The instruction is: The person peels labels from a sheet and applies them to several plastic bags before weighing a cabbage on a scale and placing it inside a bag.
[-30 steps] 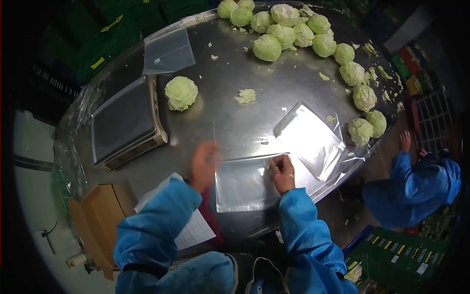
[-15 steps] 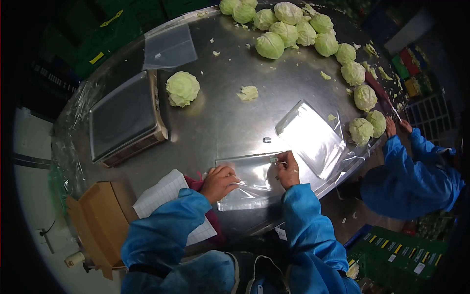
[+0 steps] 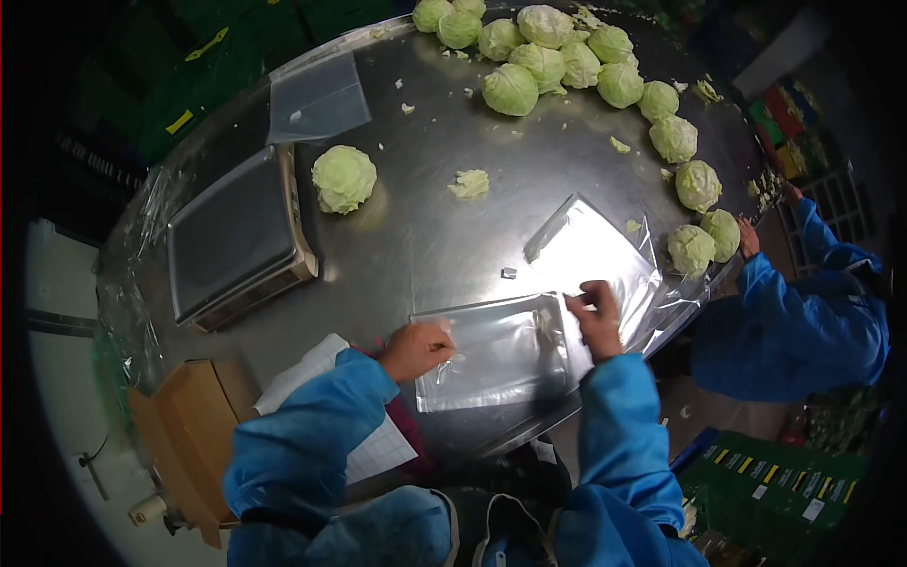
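Note:
A clear plastic bag (image 3: pixel 496 350) lies flat on the steel table (image 3: pixel 425 236) in front of me. My left hand (image 3: pixel 414 348) pinches its left edge. My right hand (image 3: pixel 595 317) grips the bag's upper right corner, fingers closed on the film. More clear bags (image 3: pixel 595 255) lie stacked just beyond my right hand. A single cabbage (image 3: pixel 343 178) sits apart, next to a scale (image 3: pixel 236 236) on the left.
Several cabbages (image 3: pixel 567 61) line the table's far and right edges, with leaf scraps (image 3: pixel 470 182) between. Another bag stack (image 3: pixel 316 99) lies far left. A notepad (image 3: pixel 364 444) and a cardboard box (image 3: pixel 184 425) sit near left. A person in blue (image 3: pixel 794 312) works at the right edge.
My left hand came down onto the bag's left edge. My right hand shifted right along the bag's top to its corner. The person at right rose and reached toward the table.

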Tool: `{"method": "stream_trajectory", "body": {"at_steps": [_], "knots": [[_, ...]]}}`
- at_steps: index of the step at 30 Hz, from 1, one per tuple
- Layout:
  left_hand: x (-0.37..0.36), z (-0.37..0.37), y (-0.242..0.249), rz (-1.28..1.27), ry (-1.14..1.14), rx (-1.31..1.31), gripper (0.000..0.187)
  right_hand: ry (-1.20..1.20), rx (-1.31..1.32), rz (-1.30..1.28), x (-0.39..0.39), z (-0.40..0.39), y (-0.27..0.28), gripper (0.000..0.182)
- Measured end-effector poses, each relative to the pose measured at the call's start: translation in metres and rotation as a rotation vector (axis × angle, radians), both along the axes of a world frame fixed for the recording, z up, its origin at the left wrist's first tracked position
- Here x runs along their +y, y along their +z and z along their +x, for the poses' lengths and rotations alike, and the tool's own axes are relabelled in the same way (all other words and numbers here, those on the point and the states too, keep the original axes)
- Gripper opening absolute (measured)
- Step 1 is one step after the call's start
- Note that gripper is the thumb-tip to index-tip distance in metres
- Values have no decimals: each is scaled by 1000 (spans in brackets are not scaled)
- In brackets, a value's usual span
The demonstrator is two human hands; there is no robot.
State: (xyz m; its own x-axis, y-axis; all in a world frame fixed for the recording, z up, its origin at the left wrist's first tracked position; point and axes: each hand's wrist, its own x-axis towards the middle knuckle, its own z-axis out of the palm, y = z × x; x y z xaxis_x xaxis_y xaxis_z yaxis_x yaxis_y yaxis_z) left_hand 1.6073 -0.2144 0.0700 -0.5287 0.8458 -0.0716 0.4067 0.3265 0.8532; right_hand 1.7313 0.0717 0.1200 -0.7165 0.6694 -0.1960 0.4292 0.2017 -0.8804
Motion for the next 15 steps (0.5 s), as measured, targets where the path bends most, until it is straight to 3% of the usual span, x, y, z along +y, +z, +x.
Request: {"method": "stream_trajectory", "body": {"at_steps": [2, 6, 8, 10, 13, 15], "knots": [[3, -7, 9, -34, -1, -46, 11, -48, 114, -507, 1, 3, 66, 15], [7, -12, 5, -99, -109, 13, 10, 69, 63, -486, -15, 7, 26, 13], [6, -6, 1, -58, -103, 83, 9, 84, 67, -370, -38, -4, -14, 13], [1, 3, -2, -27, -93, 148, 8, 62, 85, 14, -54, -11, -80, 13], [-2, 9, -3, -23, -61, 173, 7, 100, 5, 26, -75, -16, -80, 18], [-3, 10, -5, -57, -74, 153, 7, 193, -169, 453, -81, -18, -66, 27]]}}
